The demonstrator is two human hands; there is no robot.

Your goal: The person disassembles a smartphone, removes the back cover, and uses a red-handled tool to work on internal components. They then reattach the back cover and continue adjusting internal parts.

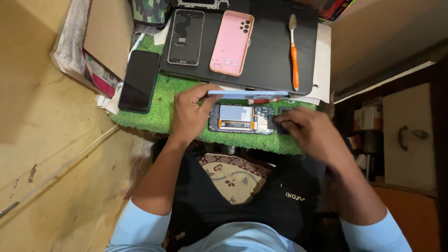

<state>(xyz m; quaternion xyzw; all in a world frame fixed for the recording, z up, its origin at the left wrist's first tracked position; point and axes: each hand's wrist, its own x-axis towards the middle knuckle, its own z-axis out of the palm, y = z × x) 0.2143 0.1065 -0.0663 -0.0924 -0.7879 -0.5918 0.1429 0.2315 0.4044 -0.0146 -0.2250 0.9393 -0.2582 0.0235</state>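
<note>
An opened phone (240, 119) with its battery and circuit board showing lies on a green grass-like mat (154, 112). My left hand (189, 112) holds the light blue back cover (247, 94) lifted on edge above the phone. My right hand (310, 133) rests at the phone's right end, fingers curled over a small dark part there; what the fingertips hold is hidden.
A black board (270, 56) behind the mat carries a bare phone frame (185, 36), a pink phone case (232, 43) and an orange-handled toothbrush (293, 51). A dark phone (138, 81) lies screen-up at the mat's left. A red-tipped tool (263, 101) lies by the cover. Cupboard at right.
</note>
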